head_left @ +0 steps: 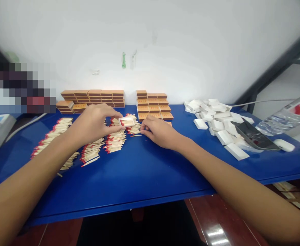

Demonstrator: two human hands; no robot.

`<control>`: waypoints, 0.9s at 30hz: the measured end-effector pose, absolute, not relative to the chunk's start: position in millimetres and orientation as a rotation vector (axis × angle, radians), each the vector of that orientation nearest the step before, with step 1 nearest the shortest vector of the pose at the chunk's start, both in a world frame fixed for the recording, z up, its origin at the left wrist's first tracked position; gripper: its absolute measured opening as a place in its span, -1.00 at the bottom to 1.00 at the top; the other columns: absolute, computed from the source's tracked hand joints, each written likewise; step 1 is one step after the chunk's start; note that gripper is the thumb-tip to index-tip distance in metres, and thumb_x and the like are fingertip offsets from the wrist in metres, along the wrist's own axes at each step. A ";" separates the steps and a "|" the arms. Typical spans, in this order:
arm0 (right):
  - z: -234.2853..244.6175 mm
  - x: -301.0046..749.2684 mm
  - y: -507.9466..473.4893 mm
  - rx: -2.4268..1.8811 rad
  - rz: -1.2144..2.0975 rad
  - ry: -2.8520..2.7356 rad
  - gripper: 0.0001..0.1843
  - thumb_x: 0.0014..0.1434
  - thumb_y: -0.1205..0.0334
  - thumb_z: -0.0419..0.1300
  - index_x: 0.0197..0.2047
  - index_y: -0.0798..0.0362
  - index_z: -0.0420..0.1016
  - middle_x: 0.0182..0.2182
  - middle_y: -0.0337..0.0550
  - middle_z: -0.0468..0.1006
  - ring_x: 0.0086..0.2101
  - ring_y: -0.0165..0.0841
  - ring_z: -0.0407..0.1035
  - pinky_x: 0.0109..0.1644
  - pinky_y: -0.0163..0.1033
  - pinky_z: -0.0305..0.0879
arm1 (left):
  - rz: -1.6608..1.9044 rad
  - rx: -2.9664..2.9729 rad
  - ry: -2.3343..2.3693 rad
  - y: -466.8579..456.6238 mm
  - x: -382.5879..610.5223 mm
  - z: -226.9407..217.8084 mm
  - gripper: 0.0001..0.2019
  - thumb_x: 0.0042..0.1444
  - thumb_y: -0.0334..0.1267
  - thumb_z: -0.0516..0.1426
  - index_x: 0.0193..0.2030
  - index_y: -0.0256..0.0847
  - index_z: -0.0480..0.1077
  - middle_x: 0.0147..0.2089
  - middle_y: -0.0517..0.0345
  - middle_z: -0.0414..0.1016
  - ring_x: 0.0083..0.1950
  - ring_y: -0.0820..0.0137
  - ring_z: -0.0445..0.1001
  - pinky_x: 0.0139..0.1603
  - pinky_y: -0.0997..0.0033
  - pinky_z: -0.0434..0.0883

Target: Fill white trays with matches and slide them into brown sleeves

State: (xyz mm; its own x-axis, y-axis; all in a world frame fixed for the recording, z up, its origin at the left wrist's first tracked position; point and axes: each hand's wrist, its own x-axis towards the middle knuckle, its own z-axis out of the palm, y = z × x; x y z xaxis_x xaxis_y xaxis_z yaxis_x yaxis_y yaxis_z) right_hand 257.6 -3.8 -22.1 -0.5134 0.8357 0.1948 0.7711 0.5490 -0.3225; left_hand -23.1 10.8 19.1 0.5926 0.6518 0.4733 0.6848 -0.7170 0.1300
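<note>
Head view: blue table [139, 171] by white wall [165, 44]; left hand [92, 124] pinches tray [126, 121], right hand [160, 131] pinches matches [136, 128].

Small hand-packing workshop, probably for matchboxes, blue worktable [145, 177] against a plain white wall [165, 44], rows of loose matches [55, 131], stacked brown boxes [93, 97], heap of white trays [216, 118]

Both your bare forearms reach forward, left hand [92, 124] pinching thumb to fingertips, right hand [160, 131] palm-down, fingers curled.
</note>
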 end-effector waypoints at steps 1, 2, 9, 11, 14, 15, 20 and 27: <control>-21.9 257.4 -3.8 -1.332 0.280 -2.468 -0.88 0.50 0.30 0.18 -0.15 0.05 0.49 -0.11 -0.06 0.49 -0.21 -0.26 0.38 -0.14 -0.18 0.19 | -0.778 -2.752 -1.148 10.9 -23.4 19.1 -0.61 0.31 0.14 0.28 0.01 -0.10 0.71 -0.06 0.07 0.77 -0.05 0.20 0.67 0.00 0.24 0.46; -21.4 257.3 -4.3 -1.338 0.282 -2.476 -0.88 0.51 0.30 0.17 -0.15 0.05 0.48 -0.10 -0.05 0.49 -0.22 -0.27 0.38 -0.15 -0.18 0.19 | -0.783 -2.761 -1.140 10.9 -23.6 19.2 -0.60 0.32 0.14 0.28 0.01 -0.11 0.71 -0.05 0.06 0.77 -0.04 0.20 0.68 0.01 0.24 0.46; -16.7 257.2 -11.3 -1.278 0.315 -2.506 -0.89 0.52 0.31 0.15 -0.12 0.04 0.47 -0.09 -0.05 0.49 -0.17 -0.25 0.40 -0.13 -0.18 0.20 | -0.768 -2.723 -1.151 11.8 -24.7 19.4 -0.63 0.33 0.12 0.27 -0.01 -0.12 0.71 -0.06 0.05 0.76 -0.06 0.20 0.66 0.00 0.23 0.44; -16.9 255.9 -13.0 -1.260 0.337 -2.507 -0.90 0.51 0.32 0.15 -0.11 0.04 0.47 -0.08 -0.06 0.49 -0.17 -0.26 0.40 -0.13 -0.18 0.20 | -0.766 -2.730 -1.149 12.2 -24.4 18.9 -0.64 0.32 0.10 0.27 0.00 -0.11 0.71 -0.08 0.05 0.76 -0.06 0.19 0.66 0.00 0.23 0.43; -17.3 254.1 -14.7 -1.257 0.382 -2.500 -0.89 0.51 0.30 0.16 -0.13 0.04 0.47 -0.09 -0.08 0.49 -0.20 -0.28 0.38 -0.13 -0.18 0.20 | -0.752 -2.769 -1.143 12.0 -23.7 18.8 -0.63 0.31 0.09 0.28 0.02 -0.12 0.71 -0.08 0.04 0.75 -0.06 0.19 0.66 0.00 0.23 0.44; -17.3 253.8 -15.0 -1.250 0.387 -2.496 -0.89 0.51 0.28 0.17 -0.12 0.04 0.48 -0.10 -0.08 0.49 -0.20 -0.28 0.38 -0.12 -0.18 0.21 | -0.750 -2.777 -1.144 11.7 -23.6 19.1 -0.63 0.31 0.09 0.28 0.02 -0.13 0.71 -0.08 0.03 0.75 -0.06 0.19 0.66 0.00 0.23 0.44; -17.2 253.3 -15.9 -1.233 0.414 -2.480 -0.93 0.50 0.27 0.21 -0.11 0.04 0.47 -0.10 -0.08 0.48 -0.16 -0.26 0.38 -0.09 -0.17 0.23 | -0.741 -2.765 -1.142 9.6 -23.7 20.9 -0.62 0.32 0.11 0.27 0.03 -0.11 0.70 -0.04 0.04 0.75 -0.03 0.18 0.65 0.03 0.22 0.44; -13.5 254.9 -14.0 -1.223 0.456 -2.469 -0.89 0.49 0.30 0.19 -0.16 0.04 0.46 -0.15 -0.10 0.47 -0.22 -0.28 0.35 -0.12 -0.18 0.21 | -0.725 -2.768 -1.099 11.7 -24.6 18.5 -0.64 0.33 0.07 0.28 0.03 -0.14 0.70 -0.08 0.03 0.75 -0.06 0.17 0.66 -0.02 0.22 0.44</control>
State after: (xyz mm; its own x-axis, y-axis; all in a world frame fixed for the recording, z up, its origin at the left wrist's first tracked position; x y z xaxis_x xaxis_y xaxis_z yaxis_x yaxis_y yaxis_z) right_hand 254.9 -14.0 -13.5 -0.5681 0.8066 0.1633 0.6951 0.5765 -0.4294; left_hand -24.6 11.7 18.5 0.6313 0.6287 0.4541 0.6650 -0.7401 0.1002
